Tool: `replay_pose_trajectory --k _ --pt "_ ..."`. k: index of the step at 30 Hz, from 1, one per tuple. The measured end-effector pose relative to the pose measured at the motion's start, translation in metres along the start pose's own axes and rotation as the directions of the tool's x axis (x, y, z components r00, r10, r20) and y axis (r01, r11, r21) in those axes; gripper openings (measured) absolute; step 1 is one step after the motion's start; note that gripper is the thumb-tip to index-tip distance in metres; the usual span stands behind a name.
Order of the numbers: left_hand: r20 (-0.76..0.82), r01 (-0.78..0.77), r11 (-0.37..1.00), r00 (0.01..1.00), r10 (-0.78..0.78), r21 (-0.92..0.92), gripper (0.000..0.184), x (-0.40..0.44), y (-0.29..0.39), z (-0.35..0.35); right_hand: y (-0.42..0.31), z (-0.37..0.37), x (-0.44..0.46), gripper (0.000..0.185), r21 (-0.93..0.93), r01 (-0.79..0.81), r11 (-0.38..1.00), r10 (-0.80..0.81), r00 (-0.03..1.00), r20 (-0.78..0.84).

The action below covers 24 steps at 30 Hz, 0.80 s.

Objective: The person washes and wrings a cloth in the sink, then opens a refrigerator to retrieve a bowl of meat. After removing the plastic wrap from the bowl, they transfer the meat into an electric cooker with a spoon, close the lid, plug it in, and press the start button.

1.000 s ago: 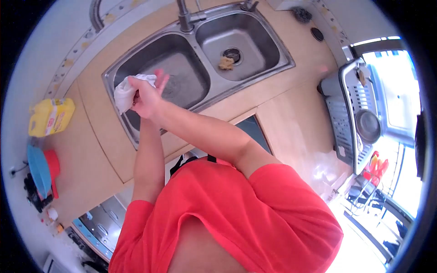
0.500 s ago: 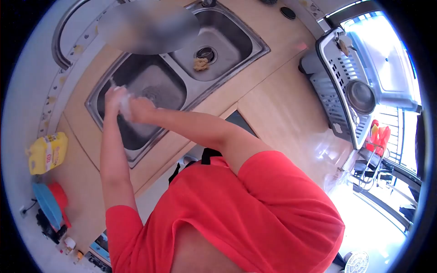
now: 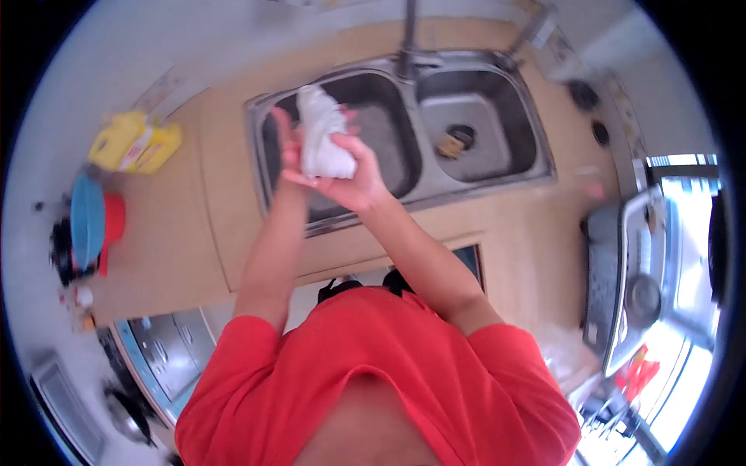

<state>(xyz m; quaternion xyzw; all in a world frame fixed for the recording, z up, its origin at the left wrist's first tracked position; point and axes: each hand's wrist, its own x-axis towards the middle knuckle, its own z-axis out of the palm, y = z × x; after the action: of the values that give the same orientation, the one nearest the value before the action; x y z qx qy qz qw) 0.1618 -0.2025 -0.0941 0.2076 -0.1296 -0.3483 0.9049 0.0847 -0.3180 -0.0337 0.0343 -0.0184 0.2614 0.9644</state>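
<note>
Since half a second ago, the white cloth (image 3: 320, 138) has opened from a blurred bunch between both hands into a longer bundle.
Head view: the right hand (image 3: 360, 172) clasps its lower end, thumb on top, over the sink's left basin (image 3: 379, 140); the left hand (image 3: 291, 152) is beside and partly behind it, its grip impossible to tell.

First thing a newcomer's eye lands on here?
Probably the bright red shirt, filling the lower middle of the view. Next, the white cloth, crumpled in the right hand over the left basin of the double sink. Then the yellow jug, vivid against the pale wall on the view's left side.
</note>
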Motion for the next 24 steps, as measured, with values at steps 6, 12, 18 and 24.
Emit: replay_pose_trajectory --k 6,12,18,24 --pt "-0.05 -0.404 0.915 0.914 0.403 0.005 0.061 0.04 0.008 0.029 0.006 0.011 -0.002 0.062 -0.074 0.042 0.996 -0.045 0.998 -0.048" --pt "-0.468 -0.055 0.955 0.863 0.191 0.29 0.02 0.041 0.04 0.037 -0.025 0.004 0.003 0.056 -0.513 -0.235 0.826 0.091 0.953 -0.289" --pt "-0.462 0.445 0.185 0.664 0.588 0.876 0.027 0.055 0.001 -0.041 -0.032 -0.058 0.015 0.04 -0.85 -0.485 -0.208 -0.284 0.861 -0.422" --pt "-0.634 0.274 0.579 0.461 0.621 0.767 0.04 0.028 -0.022 -0.044 -0.042 -0.104 0.024 0.069 -0.532 -0.617 -0.579 -0.454 0.787 -0.418"
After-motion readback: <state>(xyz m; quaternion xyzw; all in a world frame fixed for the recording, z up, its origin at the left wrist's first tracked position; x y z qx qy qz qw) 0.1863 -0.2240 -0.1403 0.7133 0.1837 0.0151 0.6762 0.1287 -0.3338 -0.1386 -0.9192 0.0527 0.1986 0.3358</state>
